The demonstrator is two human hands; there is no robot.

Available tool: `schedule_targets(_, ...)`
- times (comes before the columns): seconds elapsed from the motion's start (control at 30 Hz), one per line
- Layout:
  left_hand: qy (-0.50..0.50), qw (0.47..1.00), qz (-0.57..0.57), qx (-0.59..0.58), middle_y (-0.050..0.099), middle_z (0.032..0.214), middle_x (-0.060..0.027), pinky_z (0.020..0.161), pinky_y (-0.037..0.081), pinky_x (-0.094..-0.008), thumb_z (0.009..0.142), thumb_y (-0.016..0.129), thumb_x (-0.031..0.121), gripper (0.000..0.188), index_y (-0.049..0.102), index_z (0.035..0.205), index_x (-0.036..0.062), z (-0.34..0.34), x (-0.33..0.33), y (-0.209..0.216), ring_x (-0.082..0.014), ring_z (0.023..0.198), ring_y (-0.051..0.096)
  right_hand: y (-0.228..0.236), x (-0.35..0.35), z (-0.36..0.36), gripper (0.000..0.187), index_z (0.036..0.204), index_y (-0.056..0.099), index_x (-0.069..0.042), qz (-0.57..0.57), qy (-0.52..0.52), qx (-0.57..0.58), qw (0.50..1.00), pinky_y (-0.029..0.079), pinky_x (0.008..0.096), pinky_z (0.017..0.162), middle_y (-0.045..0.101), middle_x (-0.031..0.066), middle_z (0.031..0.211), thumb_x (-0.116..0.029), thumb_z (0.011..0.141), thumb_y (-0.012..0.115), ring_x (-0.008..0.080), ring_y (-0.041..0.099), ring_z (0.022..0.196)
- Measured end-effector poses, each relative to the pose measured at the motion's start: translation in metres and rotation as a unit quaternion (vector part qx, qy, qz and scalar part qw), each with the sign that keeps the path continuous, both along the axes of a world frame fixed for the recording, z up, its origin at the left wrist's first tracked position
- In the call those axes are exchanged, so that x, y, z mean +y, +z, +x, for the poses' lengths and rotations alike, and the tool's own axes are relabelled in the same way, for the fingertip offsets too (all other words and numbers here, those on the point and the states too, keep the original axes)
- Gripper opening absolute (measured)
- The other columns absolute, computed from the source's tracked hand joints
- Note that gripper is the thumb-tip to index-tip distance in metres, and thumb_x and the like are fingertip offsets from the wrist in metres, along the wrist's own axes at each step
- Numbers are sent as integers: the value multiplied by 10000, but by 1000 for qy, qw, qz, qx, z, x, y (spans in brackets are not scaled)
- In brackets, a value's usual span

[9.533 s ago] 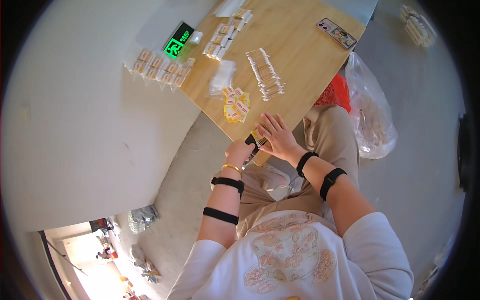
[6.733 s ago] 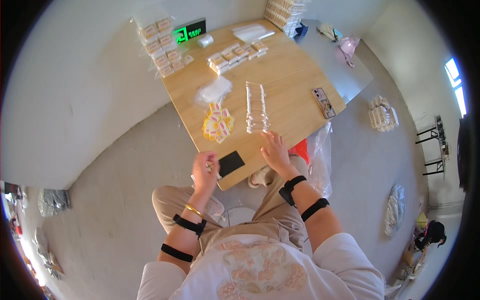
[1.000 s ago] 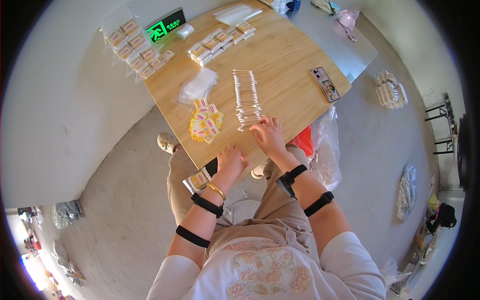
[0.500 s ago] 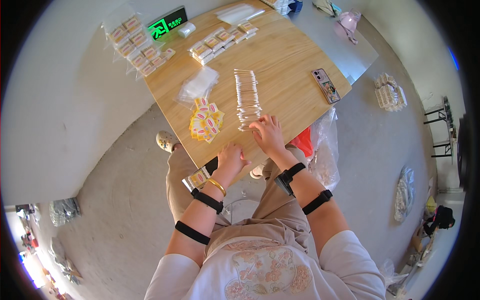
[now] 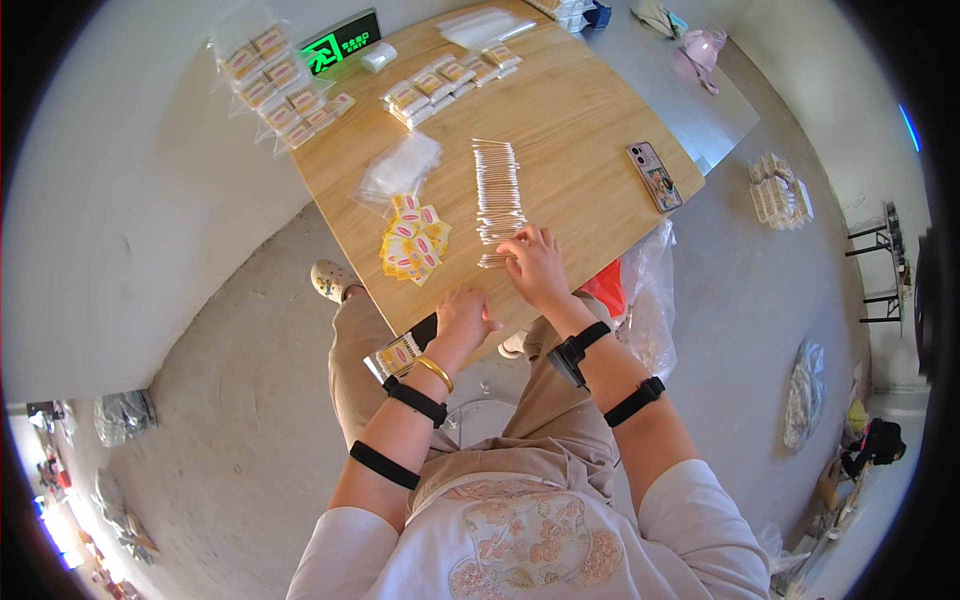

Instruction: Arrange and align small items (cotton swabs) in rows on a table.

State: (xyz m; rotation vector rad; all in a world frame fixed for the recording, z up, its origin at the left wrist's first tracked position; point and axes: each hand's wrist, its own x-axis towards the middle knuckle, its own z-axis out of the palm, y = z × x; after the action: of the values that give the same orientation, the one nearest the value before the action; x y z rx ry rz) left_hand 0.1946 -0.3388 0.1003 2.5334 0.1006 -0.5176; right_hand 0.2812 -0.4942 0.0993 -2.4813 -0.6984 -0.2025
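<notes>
A long row of cotton swabs (image 5: 498, 190) lies side by side on the wooden table (image 5: 580, 110). At its near end, my right hand (image 5: 535, 265) rests with bent fingers on a small group of swabs (image 5: 491, 261), set apart from the row by a narrow gap. My left hand (image 5: 465, 315) is at the table's near edge, fingers loosely curled and thumb apart, with nothing visible in it. Beside its wrist is a clear pack with a yellow label (image 5: 400, 352). Left of the row lies a fanned pile of yellow-and-white printed cards (image 5: 413, 242).
Clear plastic bags (image 5: 402, 165) lie beyond the cards. Filled packs (image 5: 440, 85) are stacked farther back, with more bagged packs (image 5: 275, 80) by the wall near a green lit sign (image 5: 342, 42). A phone (image 5: 654, 178) lies at the right edge. A red bag (image 5: 606, 286) hangs below.
A few swabs at the near end have been drawn toward me by my right hand, opening a gap in the row. My left hand has stayed in place.
</notes>
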Motion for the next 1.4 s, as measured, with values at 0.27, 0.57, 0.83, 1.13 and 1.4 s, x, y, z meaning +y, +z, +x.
schedule_targets(0.27, 4, 998, -16, -53, 624, 940, -105, 836, 488, -439, 669, 885, 319, 359, 632, 784, 91, -3, -1, -4, -321, 963, 615, -2, 0, 18, 230, 961, 703, -169, -8, -21, -31, 999, 429, 444, 887, 561, 67, 1069, -45, 769, 679, 305, 527, 1056)
schedule_targets(0.57, 6, 1000, -22, -3, 637, 1029, -100, 910, 468, -469, 687, 877, 313, 341, 652, 830, 101, 0, -1, 3, -306, 1074, 610, -3, 1, 19, 177, 901, 702, -173, -26, -25, -45, 998, 430, 429, 858, 569, 46, 1025, -55, 769, 687, 283, 535, 1040)
schedule_targets(0.83, 9, 1000, -26, 4, 633, 1045, -105, 917, 466, -471, 691, 876, 316, 342, 654, 834, 99, 0, -1, 0, -313, 1098, 597, -4, -1, 20, 168, 882, 705, -176, -31, -13, -27, 999, 428, 427, 846, 573, 38, 1009, -48, 774, 680, 283, 537, 1030)
schedule_targets(1.13, 4, 999, -15, -48, 619, 946, -102, 832, 494, -436, 667, 884, 326, 358, 635, 780, 95, -3, -1, -4, -322, 962, 616, -2, -10, 30, 224, 934, 713, -187, -24, -41, -13, 999, 429, 436, 895, 581, 50, 1040, -24, 790, 660, 294, 540, 1041)
schedule_targets(1.4, 6, 999, -12, -33, 622, 950, -103, 831, 496, -435, 671, 886, 323, 359, 632, 780, 93, -1, -2, -3, -321, 963, 616, 0, -6, 31, 197, 924, 704, -182, -38, -32, 10, 999, 424, 436, 913, 583, 55, 1042, -37, 795, 673, 293, 538, 1057)
